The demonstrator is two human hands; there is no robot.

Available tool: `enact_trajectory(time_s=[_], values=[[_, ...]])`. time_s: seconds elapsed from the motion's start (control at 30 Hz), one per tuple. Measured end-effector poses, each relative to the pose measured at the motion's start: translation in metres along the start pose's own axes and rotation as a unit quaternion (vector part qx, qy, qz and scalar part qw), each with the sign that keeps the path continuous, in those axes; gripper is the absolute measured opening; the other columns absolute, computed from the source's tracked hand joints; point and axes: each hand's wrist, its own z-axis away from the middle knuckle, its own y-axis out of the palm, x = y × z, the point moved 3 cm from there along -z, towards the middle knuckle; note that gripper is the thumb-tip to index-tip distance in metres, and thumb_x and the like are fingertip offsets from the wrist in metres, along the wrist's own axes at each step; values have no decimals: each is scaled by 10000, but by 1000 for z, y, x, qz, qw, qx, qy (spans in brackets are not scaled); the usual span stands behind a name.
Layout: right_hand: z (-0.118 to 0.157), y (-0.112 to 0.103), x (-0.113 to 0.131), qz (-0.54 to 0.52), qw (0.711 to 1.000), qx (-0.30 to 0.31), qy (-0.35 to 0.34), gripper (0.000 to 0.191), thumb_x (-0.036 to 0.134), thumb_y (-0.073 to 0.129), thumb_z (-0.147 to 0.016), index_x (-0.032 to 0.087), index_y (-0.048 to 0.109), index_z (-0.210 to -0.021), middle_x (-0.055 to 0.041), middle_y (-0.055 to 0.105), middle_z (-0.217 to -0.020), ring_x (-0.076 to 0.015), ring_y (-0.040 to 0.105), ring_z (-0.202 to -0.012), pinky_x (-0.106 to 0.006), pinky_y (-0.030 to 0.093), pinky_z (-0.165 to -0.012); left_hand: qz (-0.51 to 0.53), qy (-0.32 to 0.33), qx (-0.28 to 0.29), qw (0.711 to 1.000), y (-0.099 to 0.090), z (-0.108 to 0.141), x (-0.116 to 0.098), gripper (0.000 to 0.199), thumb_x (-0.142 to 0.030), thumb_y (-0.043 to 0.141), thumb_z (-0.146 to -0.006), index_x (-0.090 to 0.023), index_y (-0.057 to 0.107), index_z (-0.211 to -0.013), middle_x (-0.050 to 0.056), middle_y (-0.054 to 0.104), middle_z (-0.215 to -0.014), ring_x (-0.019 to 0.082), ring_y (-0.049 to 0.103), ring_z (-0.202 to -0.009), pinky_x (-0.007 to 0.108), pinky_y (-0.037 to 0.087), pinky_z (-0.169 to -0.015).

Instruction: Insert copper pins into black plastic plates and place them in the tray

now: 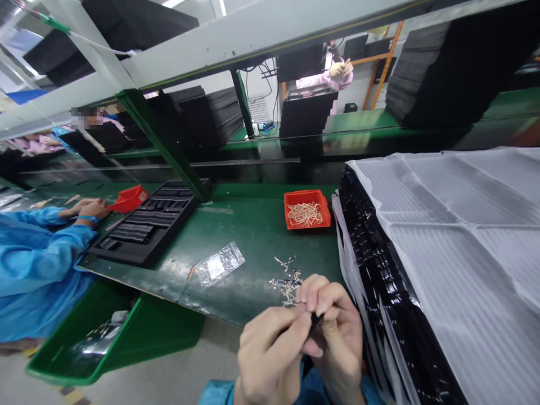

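Note:
My left hand (272, 351) and my right hand (337, 326) meet above the near edge of the green bench. The fingertips of both are pinched around a small black part (315, 320). Most of that part is covered by my fingers, so its kind does not show. Just beyond my hands lies a loose pile of small pale and dark pieces (289, 287) on the bench top. Farther back, a red bin (307, 224) holds many thin beige strips. A clear zip bag (221, 264) with a white label lies to the left.
Stacked black trays with a translucent ribbed tray (455, 270) on top rise at my right. A black foam tray (141, 230) is at left, beside a co-worker's blue sleeves (46, 247). Below the bench edge stands a green crate (122, 343). A green post (164, 146) rises behind.

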Motion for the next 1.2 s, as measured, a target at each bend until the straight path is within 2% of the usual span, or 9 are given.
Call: enact_trajectory(time_s=[0.17, 0.27, 0.47, 0.7, 0.83, 0.93, 1.03, 1.13, 1.2], values=[[-3, -8, 9, 101, 981, 35, -163, 153, 288, 572, -1072, 219, 627, -947, -34, 616, -810, -203, 587, -773, -399, 522, -704, 81, -36, 89, 992, -21, -22, 2, 179, -210, 653, -1056, -190, 759, -1198, 102, 826, -941, 179, 806, -829, 242, 648, -731], [-1, -8, 10, 92, 978, 38, -183, 183, 253, 534, -1077, 199, 611, -919, -15, 575, -749, -181, 551, -701, -377, 488, -649, 121, -43, 119, 985, -21, -25, 1, 198, -214, 630, -1067, -171, 761, -1209, 107, 813, -916, 170, 802, -801, 232, 645, -719], [11, -7, 10, 92, 985, -30, -145, 267, 233, 512, -1078, 203, 527, -813, 17, 422, -691, -163, 431, -699, -354, 397, -672, 157, -62, 122, 978, -7, -11, 4, 210, -238, 645, -1063, -181, 756, -1231, 108, 814, -884, 164, 781, -716, 231, 619, -664], [6, -10, -6, 22, 998, -56, 24, 377, 342, 540, -1078, 215, 457, -733, 33, 382, -689, -140, 417, -671, -272, 354, -609, 61, -54, 93, 992, 13, 1, 10, 158, -171, 612, -1066, -178, 753, -1136, 66, 825, -833, 151, 790, -708, 195, 612, -706], [1, -13, -14, 0, 997, -69, 45, 415, 414, 602, -1049, 215, 470, -710, 42, 423, -667, -127, 461, -659, -238, 399, -620, 22, -15, 61, 998, 7, 9, 7, 234, -202, 585, -1080, -186, 718, -1272, 86, 846, -929, 164, 812, -767, 194, 617, -715], [-2, -15, -22, 70, 990, -70, 103, 222, 415, 649, -1036, 230, 664, -914, -11, 671, -881, -142, 635, -812, -245, 493, -738, -87, -95, 76, 989, -19, -37, 35, 250, -272, 536, -1084, -232, 782, -1110, 45, 838, -976, 135, 760, -659, 208, 603, -624], [-4, -16, -36, 155, 966, -72, 192, 346, 538, 618, -1025, 231, 677, -1174, -86, 744, -1168, -201, 704, -1035, -307, 530, -922, -213, -209, 50, 953, -38, -135, 99, 309, -339, 539, -1084, -162, 766, -972, 58, 785, -987, 147, 717, -680, 280, 618, -682], [-5, -8, -53, 181, 953, 11, 241, 436, 610, 539, -1022, 205, 685, -1095, -93, 759, -1086, -220, 705, -1017, -308, 526, -903, -247, -275, 111, 923, -10, -227, 169, 288, -391, 673, -1048, -140, 698, -1187, 57, 744, -1063, 186, 734, -838, 348, 642, -743], [-5, 0, -60, 185, 946, 77, 253, 408, 579, 561, -1008, 200, 713, -991, -65, 762, -949, -205, 706, -901, -282, 519, -808, -262, -304, 159, 902, 26, -258, 203, 319, -370, 699, -1035, -150, 673, -1266, 87, 724, -1189, 219, 738, -966, 398, 652, -822]])
